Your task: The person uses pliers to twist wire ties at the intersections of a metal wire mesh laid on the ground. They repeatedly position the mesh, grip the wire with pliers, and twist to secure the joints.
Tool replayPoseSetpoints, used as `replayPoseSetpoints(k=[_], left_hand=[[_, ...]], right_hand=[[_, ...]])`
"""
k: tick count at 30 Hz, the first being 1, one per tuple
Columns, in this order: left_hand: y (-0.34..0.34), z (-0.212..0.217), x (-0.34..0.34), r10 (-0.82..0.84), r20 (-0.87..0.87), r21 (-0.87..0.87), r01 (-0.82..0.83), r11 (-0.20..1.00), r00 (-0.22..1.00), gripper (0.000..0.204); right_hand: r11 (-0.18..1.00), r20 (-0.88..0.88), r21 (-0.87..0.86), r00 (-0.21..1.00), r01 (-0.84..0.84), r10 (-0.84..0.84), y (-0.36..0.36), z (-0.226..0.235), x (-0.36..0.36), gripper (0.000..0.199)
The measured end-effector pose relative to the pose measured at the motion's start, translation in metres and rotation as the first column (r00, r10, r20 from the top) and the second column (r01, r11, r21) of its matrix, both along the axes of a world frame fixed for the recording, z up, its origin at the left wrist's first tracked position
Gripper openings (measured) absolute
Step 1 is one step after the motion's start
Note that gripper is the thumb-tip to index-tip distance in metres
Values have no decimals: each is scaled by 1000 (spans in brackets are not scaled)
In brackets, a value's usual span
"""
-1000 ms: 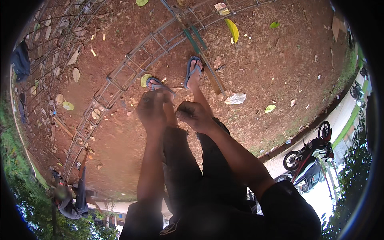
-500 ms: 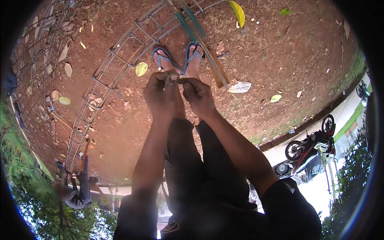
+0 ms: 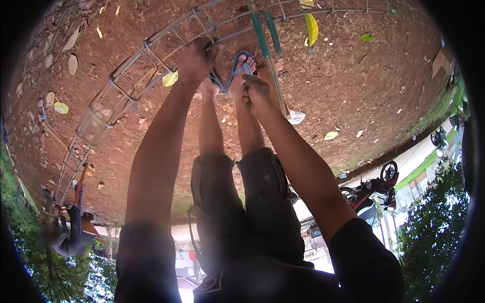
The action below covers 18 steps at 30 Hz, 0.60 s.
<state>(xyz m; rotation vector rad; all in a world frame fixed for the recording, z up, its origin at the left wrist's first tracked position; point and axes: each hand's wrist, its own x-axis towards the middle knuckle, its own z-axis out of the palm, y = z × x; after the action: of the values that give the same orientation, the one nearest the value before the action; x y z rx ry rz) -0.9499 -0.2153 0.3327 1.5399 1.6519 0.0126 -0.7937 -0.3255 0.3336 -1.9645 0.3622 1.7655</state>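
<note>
A long rebar cage (image 3: 108, 83) of steel rods tied with square stirrups curves over the ground in front of me. My left hand (image 3: 194, 63) reaches to its near rod, fingers curled in against the steel; what they pinch is hidden. My right hand (image 3: 256, 91) hovers lower and to the right, above my foot, with the thumb pressed on the bent fingers. Anything in that grip is too small to make out. Just beyond the right hand, two green handles (image 3: 260, 35) lie across the cage beside a narrow wooden board (image 3: 273, 83).
My sandalled feet (image 3: 237, 76) stand on red soil strewn with leaves, including a yellow leaf (image 3: 311, 29). More steel mesh lies at far left. Another person (image 3: 70, 232) is by the cage's far end, lower left. A motorcycle (image 3: 371, 192) stands on the right.
My hands, together half a second ago, have come apart. The left has moved forward to the cage; the right has shifted slightly right. The view has shifted, too.
</note>
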Motion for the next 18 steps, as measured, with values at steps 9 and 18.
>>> replayPoseSetpoints(k=[9,18], left_hand=[[-6,-7,2,-20,-63,154,30,988,998,33],[2,-44,-30,447,499,-409,-253,877,743,38]], right_hand=[[969,-111,242,994,41,-14,70,-28,-35,24],[889,-14,391,964,-238,264,65,-47,-19,23]])
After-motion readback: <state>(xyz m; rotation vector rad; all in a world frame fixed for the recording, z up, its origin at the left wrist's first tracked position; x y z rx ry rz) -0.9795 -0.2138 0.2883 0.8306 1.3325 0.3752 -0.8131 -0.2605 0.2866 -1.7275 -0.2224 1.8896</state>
